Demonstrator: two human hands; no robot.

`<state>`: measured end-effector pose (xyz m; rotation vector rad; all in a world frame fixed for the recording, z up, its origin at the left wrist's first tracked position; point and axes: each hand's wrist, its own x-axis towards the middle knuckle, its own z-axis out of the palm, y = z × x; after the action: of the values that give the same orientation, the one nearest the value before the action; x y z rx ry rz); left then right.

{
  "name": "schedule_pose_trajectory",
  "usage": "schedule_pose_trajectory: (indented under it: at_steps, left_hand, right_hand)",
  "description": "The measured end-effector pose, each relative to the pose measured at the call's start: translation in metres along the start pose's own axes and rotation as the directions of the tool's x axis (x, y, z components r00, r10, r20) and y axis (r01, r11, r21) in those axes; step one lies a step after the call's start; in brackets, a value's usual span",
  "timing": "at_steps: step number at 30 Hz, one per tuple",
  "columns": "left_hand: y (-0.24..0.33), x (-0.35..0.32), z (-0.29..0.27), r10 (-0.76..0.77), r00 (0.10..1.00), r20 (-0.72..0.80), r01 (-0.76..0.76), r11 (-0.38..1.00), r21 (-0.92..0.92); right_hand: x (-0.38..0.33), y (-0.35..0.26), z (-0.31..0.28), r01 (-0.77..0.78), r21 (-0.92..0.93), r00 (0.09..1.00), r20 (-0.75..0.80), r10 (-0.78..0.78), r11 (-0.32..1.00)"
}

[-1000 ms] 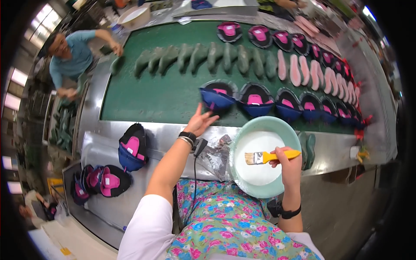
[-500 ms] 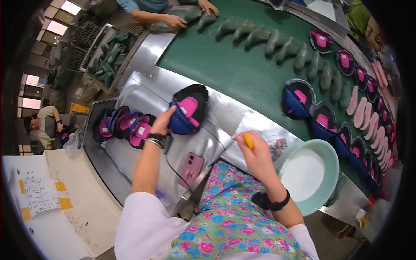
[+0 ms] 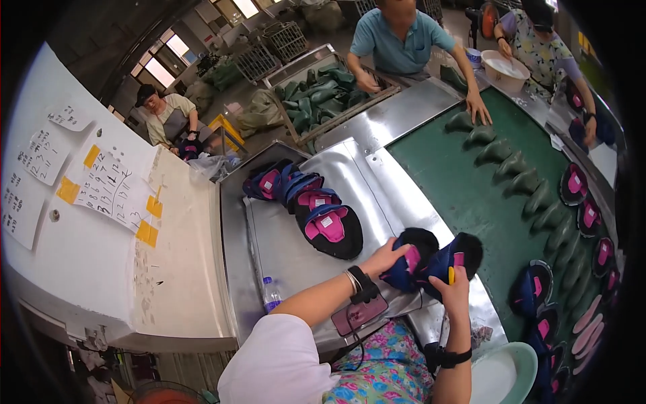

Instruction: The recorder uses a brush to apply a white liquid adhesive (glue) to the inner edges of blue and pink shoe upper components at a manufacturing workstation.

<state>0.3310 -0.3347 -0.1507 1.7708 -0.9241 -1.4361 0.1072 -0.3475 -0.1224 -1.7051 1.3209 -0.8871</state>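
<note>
Left hand [image 3: 389, 258]: it grasps a blue and black shoe upper [image 3: 414, 259] with pink inner part.
Right hand [image 3: 455, 291]: it holds a yellow handle [image 3: 451, 275], mostly hidden by the fingers, against a second upper [image 3: 461, 251] just beside the first.
Steel tray [image 3: 274, 236]: several similar uppers [image 3: 328, 225] lie here in an overlapping row.
Left forearm: near it are a pink phone [image 3: 360, 315] and a purple-capped bottle [image 3: 271, 296].
Green table [image 3: 437, 172]: dark green shoe lasts [image 3: 496, 153] make a line; pink insoles [image 3: 587, 314] and more uppers occupy the right part.
Basin [image 3: 527, 367]: pale green, with white content, near the right forearm.
Co-worker [image 3: 404, 47]: blue shirt, one hand at the line's far end.
</note>
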Motion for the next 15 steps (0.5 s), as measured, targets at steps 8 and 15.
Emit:
schedule_pose_trajectory:
  at_steps: [8,15]
  left_hand:
    - [0.083,-0.094,0.038,0.5,0.694,0.519,-0.625,0.775,0.09]
    - [0.141,-0.169,0.094,0.474,0.573,0.668,-0.661,0.75,0.035]
  right_hand:
    - [-0.057,-0.094,-0.101,-0.011,0.153,0.919,0.39,-0.051,0.988]
    - [-0.144,-0.116,-0.17,-0.037,0.137,0.988,0.151,0.016,0.99]
